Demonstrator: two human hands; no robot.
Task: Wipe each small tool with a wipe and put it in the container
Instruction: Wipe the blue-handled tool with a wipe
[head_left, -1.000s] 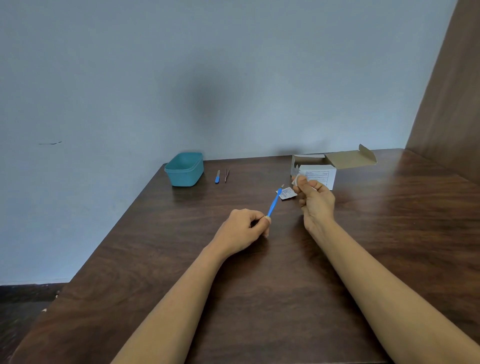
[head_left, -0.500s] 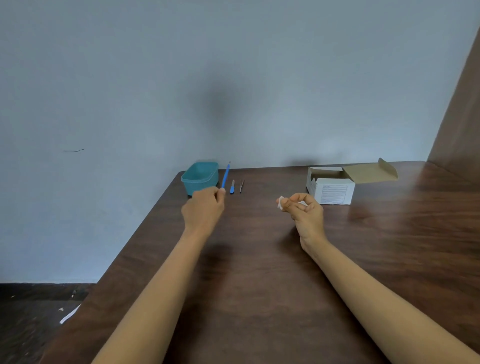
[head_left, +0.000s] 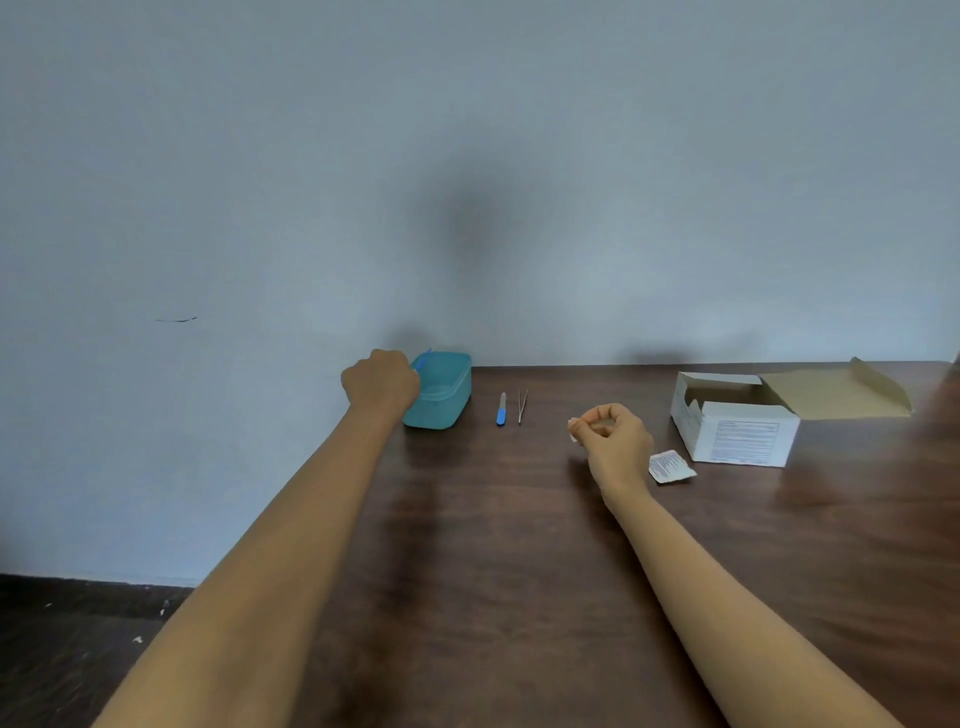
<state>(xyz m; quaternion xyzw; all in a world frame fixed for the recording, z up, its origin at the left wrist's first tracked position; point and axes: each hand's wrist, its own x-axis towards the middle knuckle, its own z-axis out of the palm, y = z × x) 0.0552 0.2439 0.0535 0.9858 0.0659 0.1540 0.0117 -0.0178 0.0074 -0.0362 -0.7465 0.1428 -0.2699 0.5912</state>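
Across the lower half we see a dark wooden table with a glossy grain, its far right corner cut off by the frame. On its right side sits a white cardboard box with a brown flap folded back; the label print is too small for us to read. Against the wall at the far left stands a teal plastic container with rounded corners, its left rim hidden behind our left hand. That hand is curled in a fist around a thin blue tool, and only a short tip shows over the container's left edge. Our right hand is between container and box, thumb and fingertips pinching a white wipe, of which we make out just a crumpled scrap. A torn packet lies flat beside that wrist. Between container and right hand lie a small blue-handled tool and thin metal tweezers, side by side.
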